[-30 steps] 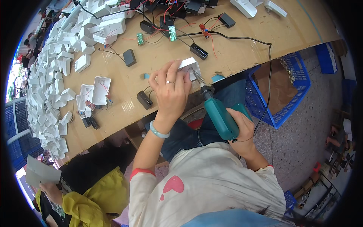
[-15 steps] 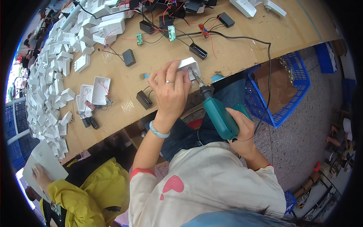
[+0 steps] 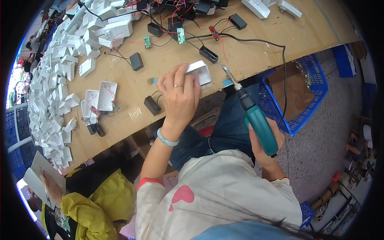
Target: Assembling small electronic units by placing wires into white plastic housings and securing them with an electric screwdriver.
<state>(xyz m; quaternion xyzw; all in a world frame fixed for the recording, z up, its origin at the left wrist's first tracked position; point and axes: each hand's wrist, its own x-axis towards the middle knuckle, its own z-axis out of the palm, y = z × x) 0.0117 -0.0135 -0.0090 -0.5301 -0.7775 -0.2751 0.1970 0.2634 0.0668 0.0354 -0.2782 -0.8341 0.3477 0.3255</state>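
My left hand grips a white plastic housing at the table's near edge, its open side showing; the fingers hide part of it. In my right hand is a green electric screwdriver with a black collar. Its metal bit points up and left, over the cardboard, apart from the housing. Just left of my left hand lies a black battery holder. Beyond the housing lies another black battery holder with a wire. Two white shells with small circuit boards and wires lie farther left.
Loose white housings form a heap along the left side. Black boxes, red wires and green boards spread across the back. A black cable hangs past the blue crate. At lower left, a person in a yellow jacket holds paper.
My right hand has drawn the electric screwdriver away from the housing, to the right, and its bit is now out of it. My left hand stays put. The neighbour's paper has shifted.
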